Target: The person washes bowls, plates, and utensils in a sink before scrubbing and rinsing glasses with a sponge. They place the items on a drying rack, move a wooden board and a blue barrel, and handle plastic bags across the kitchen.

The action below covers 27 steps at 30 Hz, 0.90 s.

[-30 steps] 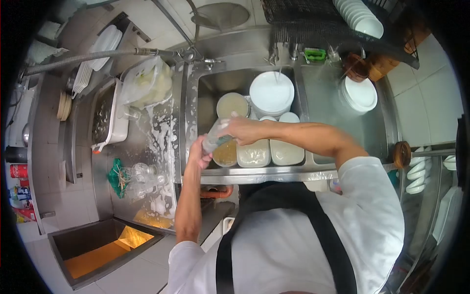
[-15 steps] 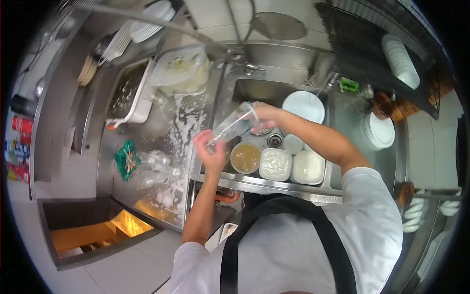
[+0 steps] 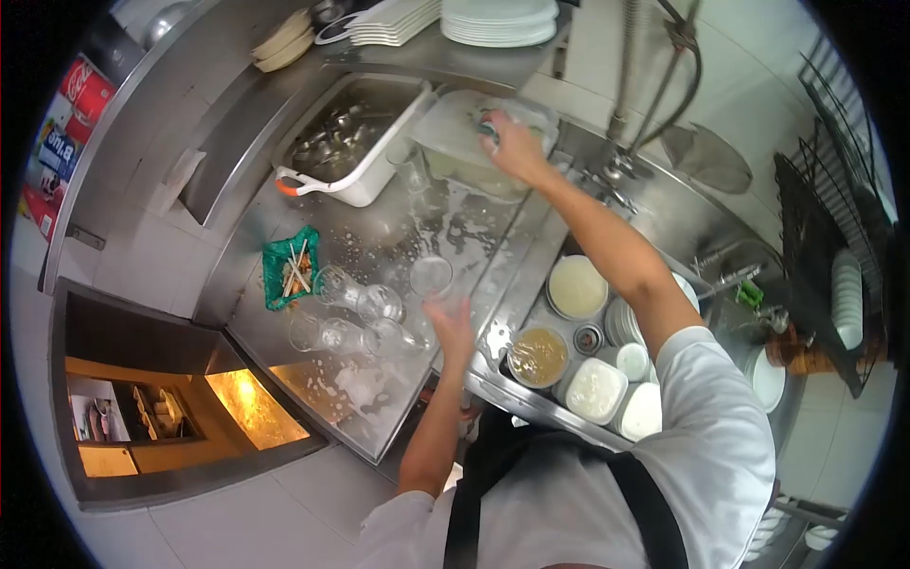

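Observation:
My left hand (image 3: 452, 327) is closed round the near side of a clear drinking glass (image 3: 431, 276), whose round end faces up over the wet steel counter. Over a translucent plastic tub (image 3: 450, 123) of cloudy water, my right hand (image 3: 517, 152) grips a small dark green sponge (image 3: 489, 131), mostly hidden by the fingers. Several clear glasses (image 3: 353, 334) lie on their sides left of my left hand. Another glass (image 3: 409, 171) is beside the tub.
A white bin (image 3: 365, 190) of cutlery in water stands at the back left. Near it is a green bag (image 3: 275, 275) with scraps and sticks. The sink (image 3: 531, 303) holds bowls and containers. Plates (image 3: 498, 24) are stacked at the back. An opening (image 3: 180, 417) is lower left.
My right hand has come out of the glass and moved left to the plastic tub. My left hand has swung the glass over the counter. The camera view has turned left.

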### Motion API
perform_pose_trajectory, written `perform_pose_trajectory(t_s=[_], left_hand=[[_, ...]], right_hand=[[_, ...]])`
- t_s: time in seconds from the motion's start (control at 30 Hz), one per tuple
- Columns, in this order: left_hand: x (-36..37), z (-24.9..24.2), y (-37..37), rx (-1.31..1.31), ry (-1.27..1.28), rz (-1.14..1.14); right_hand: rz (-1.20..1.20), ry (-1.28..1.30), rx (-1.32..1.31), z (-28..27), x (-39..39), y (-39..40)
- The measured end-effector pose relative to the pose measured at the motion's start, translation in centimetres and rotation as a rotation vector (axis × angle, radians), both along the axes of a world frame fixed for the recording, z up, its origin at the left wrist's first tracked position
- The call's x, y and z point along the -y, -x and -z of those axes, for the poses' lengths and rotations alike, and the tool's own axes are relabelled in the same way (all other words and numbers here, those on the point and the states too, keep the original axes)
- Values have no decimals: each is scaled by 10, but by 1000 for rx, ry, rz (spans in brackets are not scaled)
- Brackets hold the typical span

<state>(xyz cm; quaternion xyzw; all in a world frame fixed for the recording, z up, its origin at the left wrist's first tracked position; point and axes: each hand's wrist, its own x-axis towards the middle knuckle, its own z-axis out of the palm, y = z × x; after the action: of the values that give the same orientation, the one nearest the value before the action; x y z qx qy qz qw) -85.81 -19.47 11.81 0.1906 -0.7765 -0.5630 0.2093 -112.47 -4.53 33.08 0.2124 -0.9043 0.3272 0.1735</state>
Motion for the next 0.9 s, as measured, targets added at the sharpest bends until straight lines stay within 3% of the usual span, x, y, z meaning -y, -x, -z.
perform_pose_trajectory(t_s=[0.07,0.13,0.2,0.3,0.4,0.47,0.53,0.63,0.73,0.9], left_hand=[[14,13,3,28,50,-80],[22,21,4,33,7,-109],[22,21,7,54,-9,-169],[29,19,5,19,-43,-172],[31,16,6,-8,-49,-161],[33,18,3,-18,-26,-157],[33,22,0,-43,8,-148],[31,12,-10,-47,144,-109],[29,2,-20,-5,123,-94],[25,-1,-44,26,92,-29]], right_hand=[[123,-309,-169,40,5,60],[23,-670,17,95,-6,119],[54,-768,193,94,1,123],[220,-442,345,56,28,96],[-23,2,-59,48,69,78],[-210,0,-293,40,108,59],[-313,-164,-459,42,150,54],[-238,-644,-111,53,200,51],[-164,-592,183,82,220,70],[-230,-714,360,107,205,74]])
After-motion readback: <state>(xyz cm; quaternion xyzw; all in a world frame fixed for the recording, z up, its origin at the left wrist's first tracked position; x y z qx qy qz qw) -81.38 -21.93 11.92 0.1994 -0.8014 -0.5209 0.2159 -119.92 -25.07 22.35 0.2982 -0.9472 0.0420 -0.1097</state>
